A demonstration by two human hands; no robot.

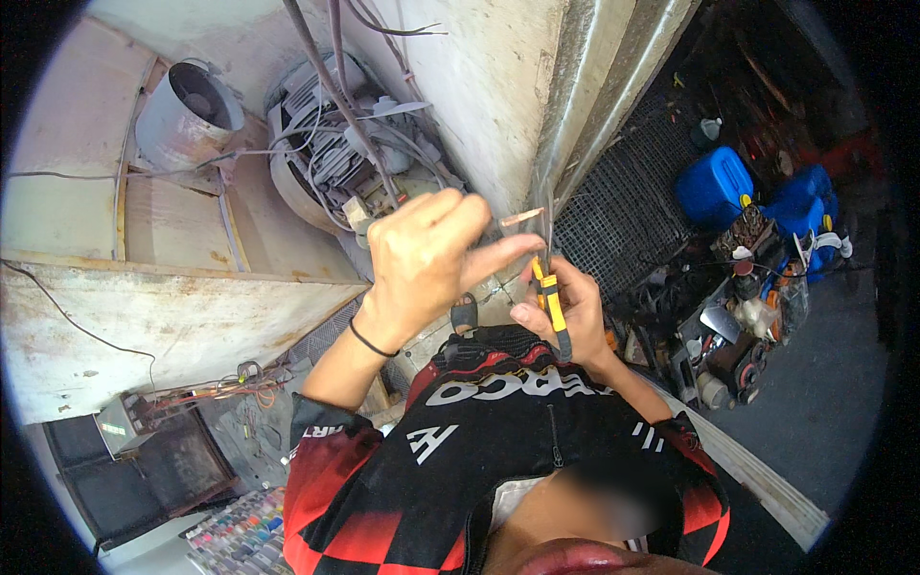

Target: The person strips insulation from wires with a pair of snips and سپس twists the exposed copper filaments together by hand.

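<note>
My right hand (578, 302) is closed around a pair of pliers (550, 299) with yellow and black handles, whose jaws point away from me. Close to the jaws is a short length of bare copper wire (522, 218), smeared by motion. My left hand (431, 240) is curled into a fist, its thumb stretched out toward the pliers' jaws. Whatever its fingers hold, if anything, is hidden from this side. A black band circles my left wrist.
A large motor (335, 144) with hanging cables stands ahead to the left, near a grey cylindrical duct (190, 113). A wall corner (537, 86) rises ahead. On the right lie blue jerrycans (714, 187) and cluttered parts beside a dark grating (628, 211).
</note>
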